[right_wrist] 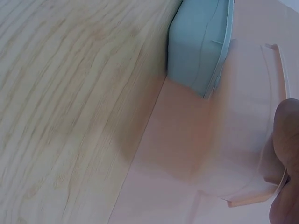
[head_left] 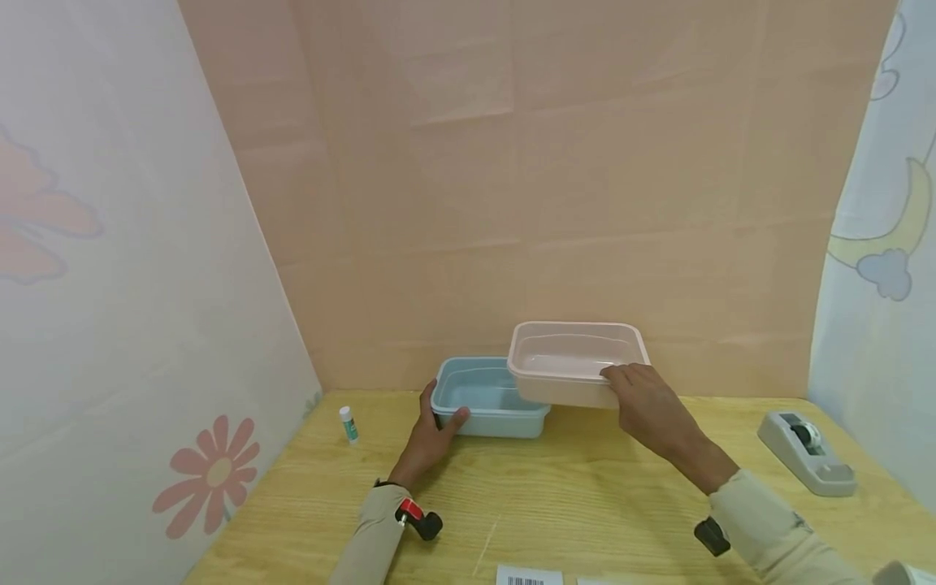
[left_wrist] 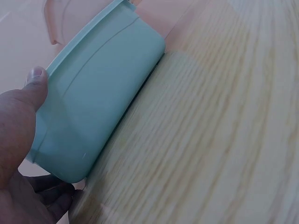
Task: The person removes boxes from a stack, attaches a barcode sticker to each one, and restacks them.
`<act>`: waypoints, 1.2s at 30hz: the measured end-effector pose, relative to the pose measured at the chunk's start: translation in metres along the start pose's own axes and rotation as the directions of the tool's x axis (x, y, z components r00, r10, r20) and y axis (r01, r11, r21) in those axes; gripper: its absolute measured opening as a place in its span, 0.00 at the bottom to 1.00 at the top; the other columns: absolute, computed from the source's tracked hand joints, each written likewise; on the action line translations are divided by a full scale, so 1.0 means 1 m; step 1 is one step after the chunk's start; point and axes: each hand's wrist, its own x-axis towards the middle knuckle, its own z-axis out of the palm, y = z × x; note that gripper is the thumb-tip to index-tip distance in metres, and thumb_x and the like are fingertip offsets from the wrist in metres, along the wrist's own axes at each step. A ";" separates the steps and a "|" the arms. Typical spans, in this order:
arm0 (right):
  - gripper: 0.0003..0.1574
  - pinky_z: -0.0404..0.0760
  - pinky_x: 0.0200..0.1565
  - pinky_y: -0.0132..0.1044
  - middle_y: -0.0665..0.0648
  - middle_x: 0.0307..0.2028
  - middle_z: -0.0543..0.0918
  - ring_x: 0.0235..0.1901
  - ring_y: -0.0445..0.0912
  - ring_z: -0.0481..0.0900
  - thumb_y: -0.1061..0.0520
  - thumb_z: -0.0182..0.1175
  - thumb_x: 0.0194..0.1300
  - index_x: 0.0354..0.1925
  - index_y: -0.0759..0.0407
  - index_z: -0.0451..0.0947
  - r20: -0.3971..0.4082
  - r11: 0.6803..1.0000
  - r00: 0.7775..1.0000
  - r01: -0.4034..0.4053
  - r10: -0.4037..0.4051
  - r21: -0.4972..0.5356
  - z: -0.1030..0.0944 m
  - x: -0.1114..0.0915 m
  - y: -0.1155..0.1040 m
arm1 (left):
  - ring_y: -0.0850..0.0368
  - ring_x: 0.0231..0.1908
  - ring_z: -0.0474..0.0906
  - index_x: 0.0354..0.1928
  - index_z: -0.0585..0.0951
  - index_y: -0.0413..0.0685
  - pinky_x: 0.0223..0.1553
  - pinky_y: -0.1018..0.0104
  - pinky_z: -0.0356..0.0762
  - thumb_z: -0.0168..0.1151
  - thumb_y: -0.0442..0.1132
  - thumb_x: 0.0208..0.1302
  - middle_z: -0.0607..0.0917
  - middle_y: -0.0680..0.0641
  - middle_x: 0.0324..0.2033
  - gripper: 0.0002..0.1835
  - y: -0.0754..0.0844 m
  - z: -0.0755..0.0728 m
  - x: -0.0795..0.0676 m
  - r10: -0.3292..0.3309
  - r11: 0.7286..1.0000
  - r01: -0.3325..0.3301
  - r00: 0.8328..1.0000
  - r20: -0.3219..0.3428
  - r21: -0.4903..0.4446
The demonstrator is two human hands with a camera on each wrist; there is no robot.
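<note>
A light blue plastic container point(head_left: 491, 424) stands on the table near the back wall. My left hand point(head_left: 431, 435) grips its left end, thumb over the front rim and fingers around the corner; the left wrist view shows the thumb point(left_wrist: 36, 86) against the container's side. A pale pink container point(head_left: 563, 388) is held up in the air by my right hand point(head_left: 647, 406), which pinches its right front rim. The pink one overlaps the blue one's right end in the head view. In the right wrist view the blue container point(right_wrist: 196, 51) lies beyond the pink container point(right_wrist: 247, 140).
A small glue stick point(head_left: 349, 425) stands at the left of the table. On the right sits a grey tape dispenser point(head_left: 807, 452). A barcode card point(head_left: 530, 576) lies at the front edge, and part of a white round object point(head_left: 903, 574) shows at the lower right corner.
</note>
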 end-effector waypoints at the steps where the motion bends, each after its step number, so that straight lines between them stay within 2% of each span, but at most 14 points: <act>1: 0.24 0.77 0.48 0.53 0.65 0.38 0.82 0.41 0.60 0.80 0.79 0.52 0.47 0.46 0.72 0.74 -0.002 1.000 1.000 0.001 -0.001 -0.004 -0.001 -0.001 0.001 | 0.38 0.64 0.67 0.79 0.40 0.61 0.63 0.37 0.63 0.59 0.64 0.68 0.67 0.34 0.68 0.50 0.000 0.000 0.000 0.000 1.000 0.000 1.000 0.001 0.001; 8: 0.20 0.79 0.46 0.53 0.65 0.36 0.82 0.40 0.59 0.81 0.79 0.56 0.51 0.45 0.73 0.74 -0.012 1.000 1.000 0.024 -0.024 -0.004 -0.007 -0.003 0.004 | 0.36 0.65 0.67 0.79 0.40 0.60 0.62 0.36 0.64 0.59 0.65 0.68 0.67 0.33 0.67 0.51 0.001 -0.001 0.000 -0.009 1.000 0.009 1.000 0.000 0.014; 16: 0.22 0.79 0.45 0.52 0.65 0.37 0.82 0.39 0.59 0.81 0.80 0.57 0.49 0.45 0.73 0.74 -0.017 1.000 1.000 0.022 -0.022 -0.007 -0.010 -0.010 0.010 | 0.36 0.65 0.67 0.79 0.40 0.63 0.63 0.35 0.63 0.59 0.64 0.68 0.66 0.33 0.68 0.50 0.001 -0.001 -0.001 -0.007 1.000 0.007 1.000 0.007 0.005; 22: 0.23 0.79 0.45 0.54 0.66 0.37 0.82 0.40 0.60 0.82 0.82 0.59 0.47 0.45 0.73 0.74 -0.019 1.000 1.000 0.013 -0.013 -0.004 -0.014 -0.014 0.013 | 0.36 0.66 0.66 0.79 0.39 0.61 0.63 0.35 0.62 0.59 0.65 0.68 0.65 0.34 0.69 0.51 0.001 -0.001 -0.001 -0.009 1.000 0.009 1.000 0.009 0.013; 25: 0.22 0.79 0.44 0.54 0.67 0.37 0.82 0.39 0.60 0.81 0.81 0.58 0.48 0.44 0.74 0.74 -0.021 1.000 1.000 0.021 -0.021 -0.008 -0.016 -0.015 0.014 | 0.35 0.66 0.66 0.79 0.39 0.59 0.63 0.35 0.62 0.59 0.64 0.68 0.65 0.33 0.69 0.51 0.001 -0.001 -0.001 0.001 1.000 -0.001 1.000 0.010 0.012; 32: 0.21 0.79 0.43 0.54 0.67 0.36 0.81 0.39 0.60 0.81 0.81 0.54 0.49 0.44 0.75 0.74 -0.032 0.999 0.999 0.031 -0.031 -0.015 -0.022 -0.018 0.018 | 0.37 0.66 0.66 0.79 0.39 0.64 0.64 0.35 0.62 0.60 0.66 0.67 0.65 0.35 0.69 0.51 0.002 -0.001 -0.001 -0.012 1.000 0.012 1.000 0.011 -0.008; 36: 0.21 0.79 0.43 0.54 0.67 0.36 0.81 0.39 0.60 0.81 0.81 0.54 0.49 0.44 0.74 0.74 -0.027 1.000 0.999 0.025 -0.025 -0.018 -0.023 -0.023 0.020 | 0.36 0.66 0.66 0.79 0.40 0.63 0.64 0.35 0.61 0.60 0.65 0.67 0.65 0.35 0.69 0.51 0.001 -0.001 -0.001 -0.014 1.000 0.014 1.000 0.007 -0.004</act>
